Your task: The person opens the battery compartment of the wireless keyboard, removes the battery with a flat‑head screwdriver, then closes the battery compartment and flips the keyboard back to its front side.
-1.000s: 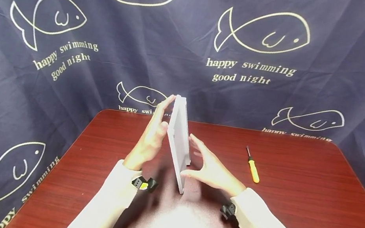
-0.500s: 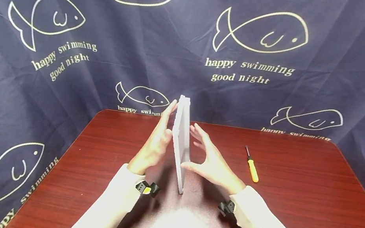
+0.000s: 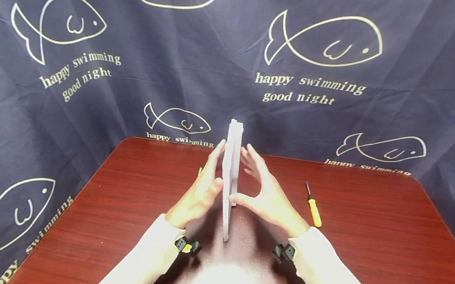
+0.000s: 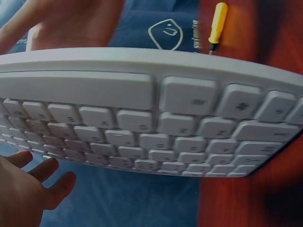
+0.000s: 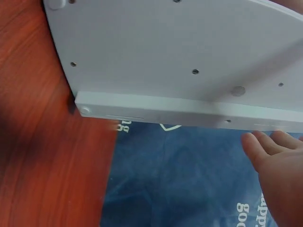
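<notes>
A white keyboard stands on its short end on the red-brown table, almost upright. My left hand lies flat against its key side with straight fingers. My right hand is on the back side, with the thumb touching the edge and the fingers spread beside it. In the left wrist view the keys fill the frame, with my left fingers at the lower left. In the right wrist view the plain underside shows its screws, and my right fingers are below it.
A yellow-handled screwdriver lies on the table just right of my right hand, and it also shows in the left wrist view. A dark blue cloth with fish drawings hangs behind the table and around it.
The keyboard has tipped from leaning left to nearly upright. Both hands have moved with it, and the left hand sits lower on the key side.
</notes>
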Tool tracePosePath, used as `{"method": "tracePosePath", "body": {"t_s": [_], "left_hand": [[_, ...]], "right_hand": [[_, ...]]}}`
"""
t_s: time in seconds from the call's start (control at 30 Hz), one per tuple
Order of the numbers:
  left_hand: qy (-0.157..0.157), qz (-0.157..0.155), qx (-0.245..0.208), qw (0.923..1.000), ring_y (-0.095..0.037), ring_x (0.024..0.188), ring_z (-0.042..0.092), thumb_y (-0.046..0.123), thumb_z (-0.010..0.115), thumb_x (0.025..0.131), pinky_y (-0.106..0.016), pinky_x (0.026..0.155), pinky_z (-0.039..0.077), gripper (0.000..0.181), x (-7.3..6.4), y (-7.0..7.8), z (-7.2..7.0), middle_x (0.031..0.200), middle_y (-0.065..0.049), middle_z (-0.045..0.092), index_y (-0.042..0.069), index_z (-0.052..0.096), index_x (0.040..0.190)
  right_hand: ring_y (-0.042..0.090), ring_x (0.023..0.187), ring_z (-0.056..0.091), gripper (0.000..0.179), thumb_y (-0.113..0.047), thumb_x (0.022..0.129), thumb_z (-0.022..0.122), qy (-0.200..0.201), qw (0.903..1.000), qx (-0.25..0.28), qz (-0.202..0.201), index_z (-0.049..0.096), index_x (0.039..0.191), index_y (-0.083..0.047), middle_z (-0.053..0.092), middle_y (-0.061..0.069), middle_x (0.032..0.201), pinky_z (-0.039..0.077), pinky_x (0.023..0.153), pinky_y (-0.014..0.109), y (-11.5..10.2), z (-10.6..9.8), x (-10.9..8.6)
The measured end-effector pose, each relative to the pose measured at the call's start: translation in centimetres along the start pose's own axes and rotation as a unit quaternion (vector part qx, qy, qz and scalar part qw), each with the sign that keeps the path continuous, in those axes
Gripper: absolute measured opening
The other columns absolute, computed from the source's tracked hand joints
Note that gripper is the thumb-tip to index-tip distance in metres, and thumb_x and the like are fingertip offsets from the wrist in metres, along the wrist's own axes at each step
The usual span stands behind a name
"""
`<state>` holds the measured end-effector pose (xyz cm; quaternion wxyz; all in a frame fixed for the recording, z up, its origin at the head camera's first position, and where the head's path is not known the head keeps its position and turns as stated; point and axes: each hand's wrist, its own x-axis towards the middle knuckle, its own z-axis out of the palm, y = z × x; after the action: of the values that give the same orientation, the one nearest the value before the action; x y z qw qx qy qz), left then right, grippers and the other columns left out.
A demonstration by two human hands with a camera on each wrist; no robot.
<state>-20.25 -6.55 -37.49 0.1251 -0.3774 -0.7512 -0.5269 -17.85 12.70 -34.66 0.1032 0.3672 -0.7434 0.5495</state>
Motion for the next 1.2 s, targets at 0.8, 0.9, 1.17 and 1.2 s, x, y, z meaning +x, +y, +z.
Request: {"method": "tracePosePath", "body": {"t_s": [0.8,0.9,1.17,1.2], "left_hand": [[-0.059,-0.022,0.044,0.9970,-0.020,0.140,0.014,0.073,0.026,0.088,-0.042,0.111,0.016,0.090,-2.0,-2.1,2.2,0.155,0.001,0.012,0.013,0.004,0.152],[-0.072,-0.035,0.045,0.9958,-0.019,0.139,0.016,0.073,0.026,0.088,-0.042,0.110,0.017,0.091,-2.3,-2.3,2.5,0.154,-0.001,0.013,0.013,0.003,0.152],[-0.111,-0.065,0.091,0.9876,-0.019,0.139,0.015,0.073,0.021,0.088,-0.046,0.108,0.020,0.089,-3.2,-3.1,3.3,0.154,-0.005,0.013,0.015,0.003,0.152],[-0.116,-0.070,0.097,0.9861,-0.019,0.139,0.015,0.073,0.020,0.088,-0.047,0.108,0.020,0.088,-3.3,-3.2,3.3,0.154,-0.005,0.013,0.015,0.003,0.152]], "right_hand": [[0.039,0.133,0.030,0.101,-0.019,0.076,0.080,0.024,0.9977,0.018,-0.060,0.013,0.148,0.005,0.026,0.027,0.147,0.030,0.101,0.054,-2.3,-2.9,1.7],[0.040,0.133,0.030,0.102,-0.012,0.074,0.081,0.026,0.9976,0.020,-0.060,0.013,0.148,0.005,0.025,0.025,0.148,0.032,0.100,0.055,-2.5,-3.3,1.8],[0.037,0.132,0.033,0.105,0.013,0.066,0.078,0.020,0.9986,-0.011,-0.047,0.016,0.150,-0.003,0.027,0.016,0.150,0.032,0.100,0.054,-3.4,-4.7,1.6],[0.037,0.131,0.033,0.104,0.013,0.066,0.078,0.019,0.9986,-0.020,-0.045,0.017,0.150,-0.003,0.028,0.016,0.150,0.032,0.100,0.054,-3.6,-4.9,1.5]]}}
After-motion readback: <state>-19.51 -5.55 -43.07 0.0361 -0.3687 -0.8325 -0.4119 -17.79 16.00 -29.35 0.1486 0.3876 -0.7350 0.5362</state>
